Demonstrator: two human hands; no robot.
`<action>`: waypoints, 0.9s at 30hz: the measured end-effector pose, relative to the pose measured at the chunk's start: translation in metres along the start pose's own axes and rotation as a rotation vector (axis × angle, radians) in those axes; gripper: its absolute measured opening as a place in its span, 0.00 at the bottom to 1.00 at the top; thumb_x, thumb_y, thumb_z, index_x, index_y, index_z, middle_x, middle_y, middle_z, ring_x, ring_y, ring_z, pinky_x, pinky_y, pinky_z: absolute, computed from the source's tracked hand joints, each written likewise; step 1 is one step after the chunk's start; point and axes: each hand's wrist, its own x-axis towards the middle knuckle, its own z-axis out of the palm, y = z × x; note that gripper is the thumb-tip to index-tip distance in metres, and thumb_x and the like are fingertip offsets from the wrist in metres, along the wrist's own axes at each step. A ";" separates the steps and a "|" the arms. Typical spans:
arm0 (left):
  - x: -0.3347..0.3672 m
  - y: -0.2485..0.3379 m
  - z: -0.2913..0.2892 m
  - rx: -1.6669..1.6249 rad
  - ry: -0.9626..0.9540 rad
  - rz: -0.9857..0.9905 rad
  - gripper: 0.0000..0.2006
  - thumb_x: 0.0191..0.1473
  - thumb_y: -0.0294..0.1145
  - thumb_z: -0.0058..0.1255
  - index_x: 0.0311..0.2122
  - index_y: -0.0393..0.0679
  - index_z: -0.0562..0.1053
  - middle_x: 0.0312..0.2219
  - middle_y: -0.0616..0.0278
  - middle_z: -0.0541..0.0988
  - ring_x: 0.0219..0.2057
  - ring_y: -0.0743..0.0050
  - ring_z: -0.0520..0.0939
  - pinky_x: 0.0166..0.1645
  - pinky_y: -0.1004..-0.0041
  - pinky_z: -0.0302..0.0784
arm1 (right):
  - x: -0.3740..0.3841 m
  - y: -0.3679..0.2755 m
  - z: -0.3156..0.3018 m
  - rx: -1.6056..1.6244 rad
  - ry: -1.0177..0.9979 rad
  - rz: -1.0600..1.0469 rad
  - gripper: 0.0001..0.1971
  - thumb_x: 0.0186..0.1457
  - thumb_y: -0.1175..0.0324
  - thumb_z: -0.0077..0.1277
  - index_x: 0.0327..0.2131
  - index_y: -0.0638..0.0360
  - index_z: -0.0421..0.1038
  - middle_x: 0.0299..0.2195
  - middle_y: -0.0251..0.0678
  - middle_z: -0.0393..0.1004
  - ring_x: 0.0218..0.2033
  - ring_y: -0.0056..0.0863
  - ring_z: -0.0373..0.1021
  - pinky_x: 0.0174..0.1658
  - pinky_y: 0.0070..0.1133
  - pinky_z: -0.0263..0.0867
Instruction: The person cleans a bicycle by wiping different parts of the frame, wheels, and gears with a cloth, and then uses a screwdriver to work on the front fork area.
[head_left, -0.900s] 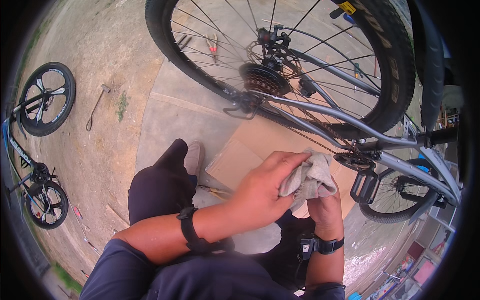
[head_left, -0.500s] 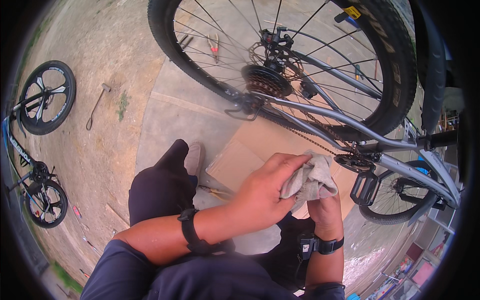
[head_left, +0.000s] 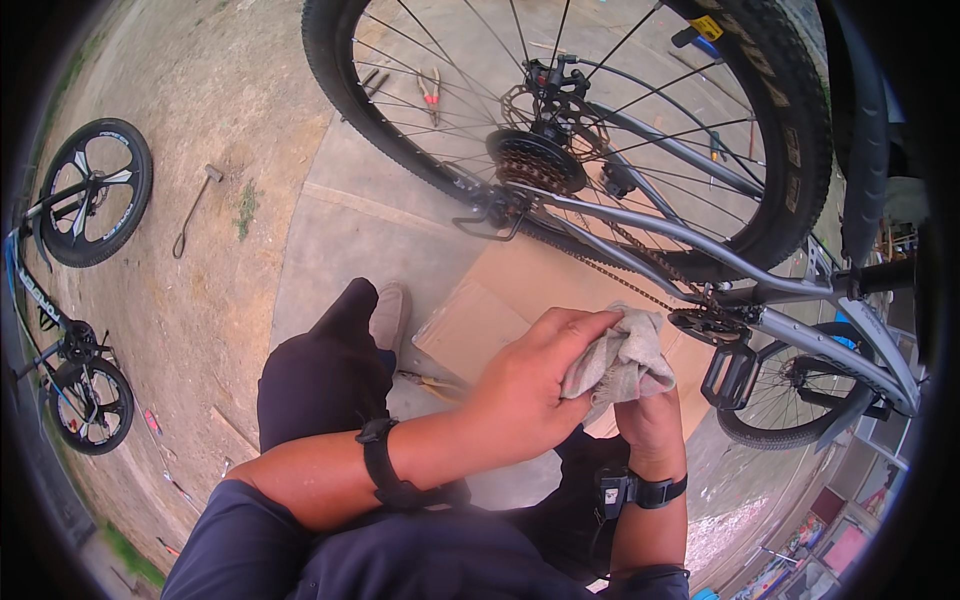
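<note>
While left fingers (head_left: 584, 327) and right fingers (head_left: 655, 406) clamp it, the cloth (head_left: 622, 360) bunches between them.

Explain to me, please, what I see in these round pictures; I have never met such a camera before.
There is no robot here. A person wears a wide fisheye camera on the head, looking down, so straight edges bend near the rim. Picture left is the person's left. The forearms come in from below, with dark bands on the wrists.

The left hand and the right hand together hold a crumpled greyish cloth; some fingers are hidden by it. Just beyond is a grey bicycle, with its chain and a large wheel.

On the ground lie flat cardboard, red-handled pliers and, farther left, a hammer-like tool.
</note>
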 end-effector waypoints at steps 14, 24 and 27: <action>-0.004 0.000 0.001 0.007 0.000 0.042 0.33 0.49 0.18 0.54 0.63 0.44 0.66 0.53 0.51 0.72 0.48 0.48 0.80 0.49 0.64 0.79 | -0.005 0.002 -0.005 -0.005 -0.025 0.042 0.41 0.52 0.50 0.67 0.63 0.63 0.63 0.60 0.37 0.68 0.61 0.33 0.66 0.64 0.31 0.61; -0.005 -0.002 0.004 0.018 0.028 0.050 0.32 0.50 0.19 0.55 0.63 0.45 0.67 0.52 0.51 0.73 0.48 0.48 0.80 0.49 0.64 0.79 | -0.006 0.002 -0.006 -0.019 -0.027 0.022 0.40 0.53 0.52 0.66 0.62 0.64 0.63 0.58 0.38 0.70 0.60 0.33 0.67 0.63 0.31 0.62; -0.005 -0.002 0.005 0.019 0.027 0.054 0.31 0.50 0.19 0.55 0.62 0.44 0.68 0.52 0.51 0.73 0.49 0.48 0.80 0.50 0.64 0.79 | -0.007 0.002 -0.006 -0.029 -0.024 0.005 0.39 0.53 0.51 0.65 0.62 0.65 0.63 0.58 0.38 0.70 0.59 0.33 0.68 0.63 0.30 0.63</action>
